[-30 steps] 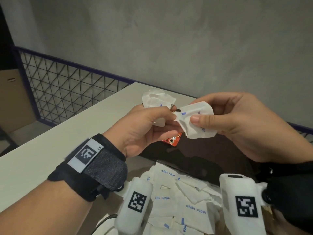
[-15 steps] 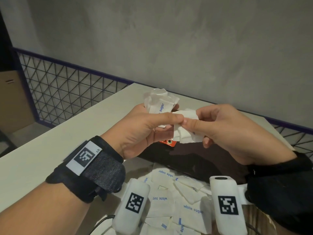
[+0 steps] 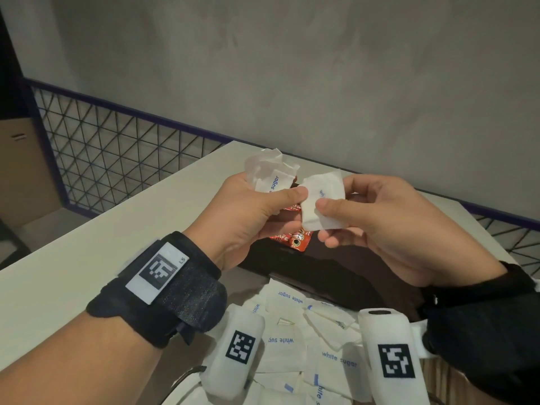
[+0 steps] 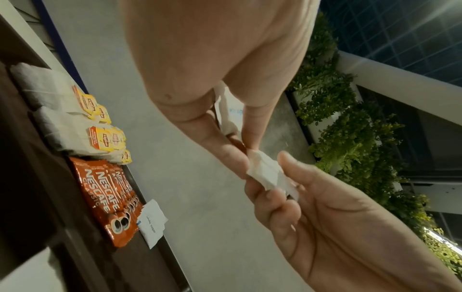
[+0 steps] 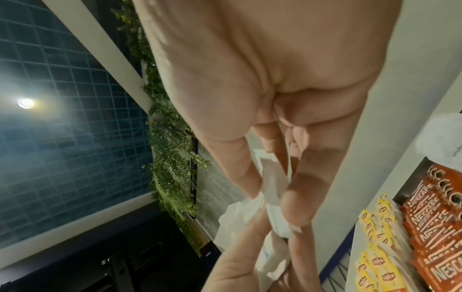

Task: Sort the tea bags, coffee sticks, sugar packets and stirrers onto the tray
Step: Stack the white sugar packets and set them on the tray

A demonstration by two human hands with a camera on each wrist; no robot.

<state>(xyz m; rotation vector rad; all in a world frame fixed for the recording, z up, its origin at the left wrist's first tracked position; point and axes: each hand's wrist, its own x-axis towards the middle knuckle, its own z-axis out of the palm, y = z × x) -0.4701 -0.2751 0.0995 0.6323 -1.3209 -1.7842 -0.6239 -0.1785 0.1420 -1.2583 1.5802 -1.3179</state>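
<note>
My left hand (image 3: 289, 204) grips a crumpled bunch of white sugar packets (image 3: 270, 176) in the air above the dark tray (image 3: 336, 276). My right hand (image 3: 330, 211) pinches a single white sugar packet (image 3: 320, 200) between thumb and fingers. The left thumb and forefinger touch that packet's left edge (image 4: 265, 173). On the tray lie tea bags with yellow tags (image 4: 75, 118), orange coffee sticks (image 4: 107, 197) and one sugar packet (image 4: 152, 223). No stirrers show in any view.
A loose pile of white sugar packets (image 3: 304, 340) lies on the pale table (image 3: 87, 258) near the tray's front edge. A wire-mesh railing (image 3: 117, 159) runs behind the table's left side, and a grey wall rises behind it.
The single packet went from crumpled in my right hand to pressed against the left hand, and now stands flatter and upright between both hands. Both hands stayed above the tray.
</note>
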